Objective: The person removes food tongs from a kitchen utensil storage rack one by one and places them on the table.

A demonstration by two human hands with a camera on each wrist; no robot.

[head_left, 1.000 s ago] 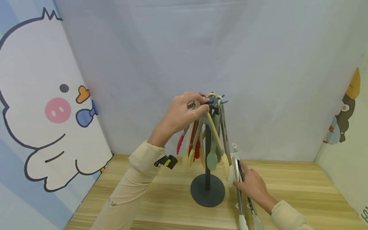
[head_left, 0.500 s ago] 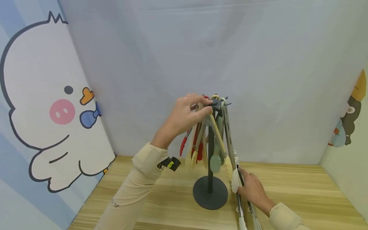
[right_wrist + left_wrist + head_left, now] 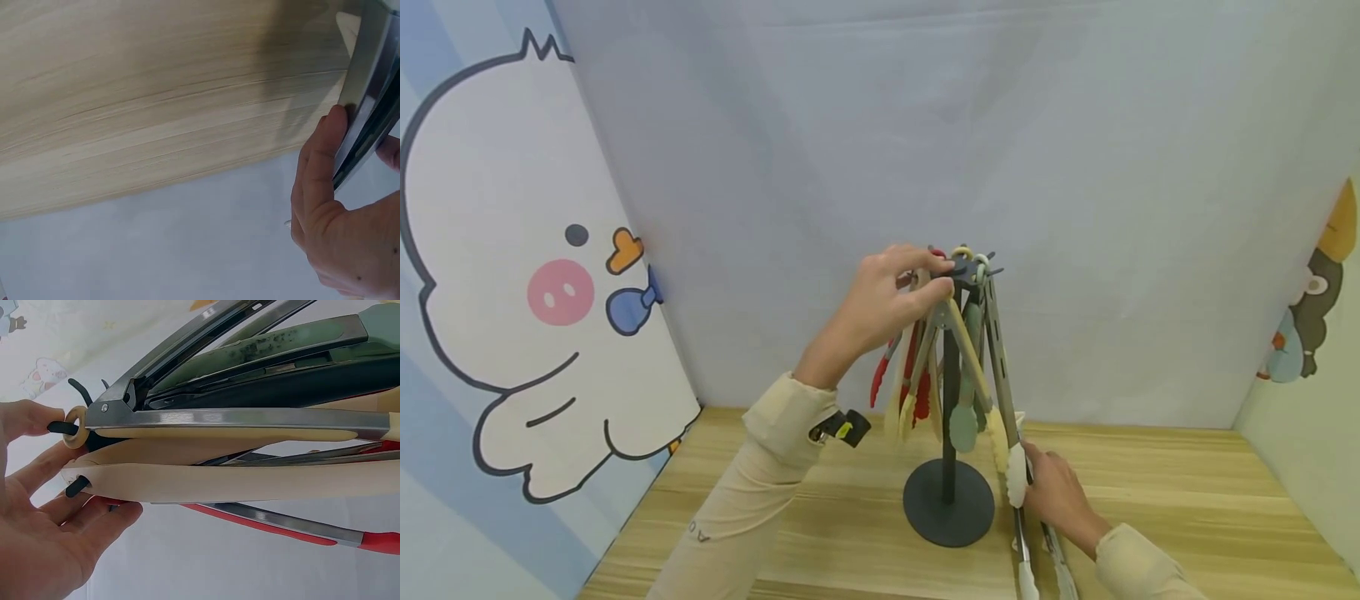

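My left hand (image 3: 891,287) pinches the top of a black rack (image 3: 948,504), thumb and forefinger at a hook. In the left wrist view, a yellow ring of metal tongs (image 3: 237,417) hangs on that hook; beige tongs (image 3: 250,482) hang beside it. My right hand (image 3: 1062,500) grips metal tongs (image 3: 1022,533) with white tips, pointing downward, right of the rack. Their upper end is mostly hidden behind hanging white-tipped tongs (image 3: 1000,358). The right wrist view shows the metal tongs (image 3: 365,94) between thumb and fingers.
Red tongs (image 3: 880,379) and green tongs (image 3: 964,425) also hang from the rack. Beneath lies a wooden tabletop (image 3: 1150,500), backed by a pale curtain (image 3: 1150,208). Small pale objects on the tabletop by the held tongs are only partly visible.
My right hand has brought the held tongs closer to the rack, so their ring end passed behind the hanging white-tipped tongs. My left hand stays at the rack top. The head view shifted slightly.
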